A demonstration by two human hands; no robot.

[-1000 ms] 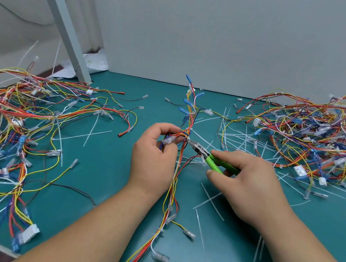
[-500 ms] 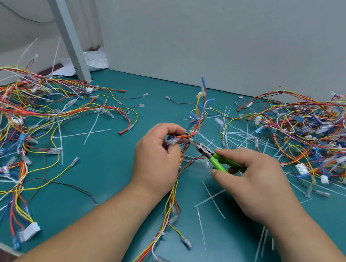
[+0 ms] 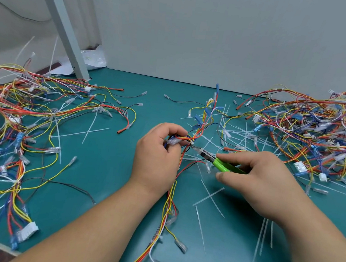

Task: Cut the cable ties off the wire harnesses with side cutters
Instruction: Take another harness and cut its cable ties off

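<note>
A wire harness of red, yellow, orange and white wires runs from the near table edge up through the middle of the green mat. My left hand grips its bundle near the top, fingers curled round the wires. My right hand holds green-handled side cutters. Their metal jaws point left and touch a small white cable tie on the bundle, right beside my left fingertips. Whether the jaws are closed on the tie is too small to tell.
A big tangle of harnesses covers the left of the mat, another pile the right. Cut white tie strips lie scattered in the middle and right. A grey slanted post stands back left, a grey wall behind.
Both hands have shifted slightly right and away from me with the harness. The harness's upper blue-tipped end has swung right. The cutter jaws stay at the bundle.
</note>
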